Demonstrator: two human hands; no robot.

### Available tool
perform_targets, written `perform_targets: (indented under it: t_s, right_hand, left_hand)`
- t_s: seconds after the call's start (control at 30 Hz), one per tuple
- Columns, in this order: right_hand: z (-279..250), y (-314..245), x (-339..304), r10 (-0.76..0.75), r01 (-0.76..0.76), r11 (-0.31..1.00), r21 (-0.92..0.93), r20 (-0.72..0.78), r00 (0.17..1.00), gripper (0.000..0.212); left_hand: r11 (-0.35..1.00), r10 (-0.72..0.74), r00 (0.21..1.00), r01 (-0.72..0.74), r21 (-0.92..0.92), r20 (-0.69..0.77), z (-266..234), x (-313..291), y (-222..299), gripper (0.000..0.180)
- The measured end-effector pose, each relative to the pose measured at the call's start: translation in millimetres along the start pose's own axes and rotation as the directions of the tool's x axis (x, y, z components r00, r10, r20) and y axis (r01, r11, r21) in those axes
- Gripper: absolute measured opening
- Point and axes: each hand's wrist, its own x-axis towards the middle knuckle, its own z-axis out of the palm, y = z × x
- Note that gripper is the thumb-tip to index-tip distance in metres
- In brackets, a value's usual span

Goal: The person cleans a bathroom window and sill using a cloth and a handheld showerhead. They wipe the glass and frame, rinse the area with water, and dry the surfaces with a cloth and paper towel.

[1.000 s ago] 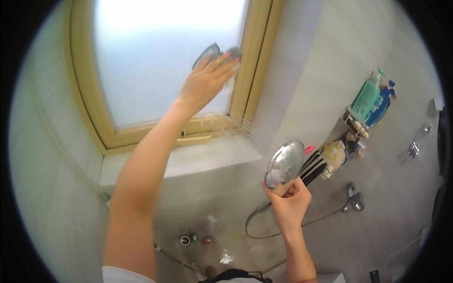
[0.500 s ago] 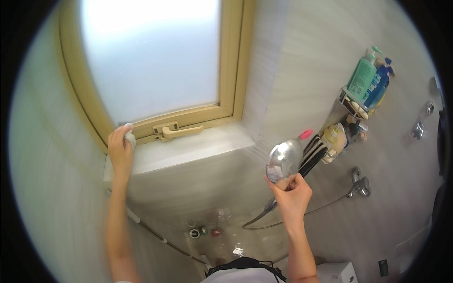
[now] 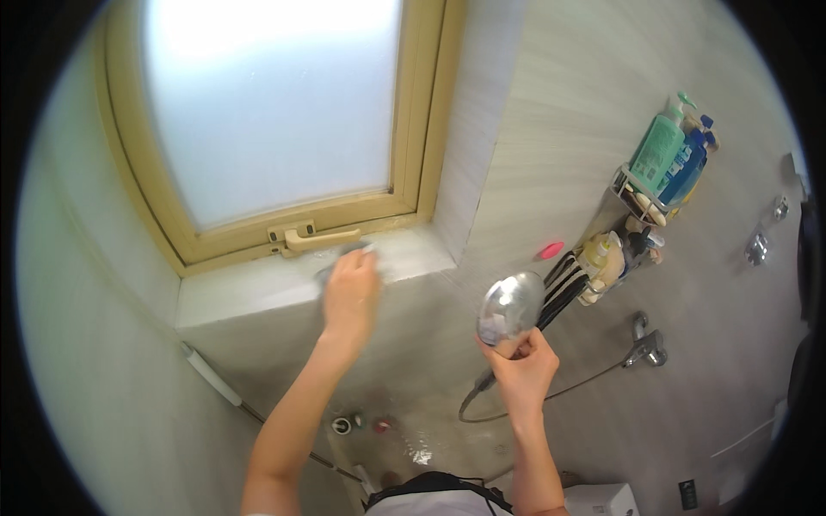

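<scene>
The head camera, a wide fisheye, looks down and forward from above the wearer's bare forearms (image 3: 288, 439), which enter at the lower edge. It faces a frosted glass window pane (image 3: 271, 112) in a yellow-tan frame (image 3: 413, 129), upper left, with a pale grey wall (image 3: 551, 146) on the right. The bare left hand (image 3: 350, 288) and bare right hand (image 3: 525, 359) sit nearer than the grey floor (image 3: 460, 434).

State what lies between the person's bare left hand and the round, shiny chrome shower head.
In the head view, only the flat white window sill and the smooth grey wall below it show between the left hand and shower head.
</scene>
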Motion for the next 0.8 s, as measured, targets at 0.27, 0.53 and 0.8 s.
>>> perform_targets:
  t_s: [0.27, 0.53, 0.8]
  right_hand:
    - [-22.0, -64.1, 40.6, -0.238, 0.237, 0.971, -0.025, -0.155, 0.959, 0.043]
    - [-33.9, -52.7, 32.2, -0.144, 0.137, 0.989, -0.054, -0.161, 0.976, 0.041]
    - [-34.8, -8.0, 19.5, -0.105, 0.107, 0.994, 0.008, -0.147, 0.984, 0.032]
  left_hand:
    - [0.538, -0.418, 0.868, -0.001, -0.843, -0.268, 55.7, 124.4, 94.7, 0.031]
    - [0.667, -0.153, 0.541, -0.561, -0.490, -0.827, -26.1, 227.3, 177.5, 0.039]
    - [0.805, 0.014, 0.823, -0.346, -0.482, -0.567, 92.4, 69.5, 111.6, 0.048]
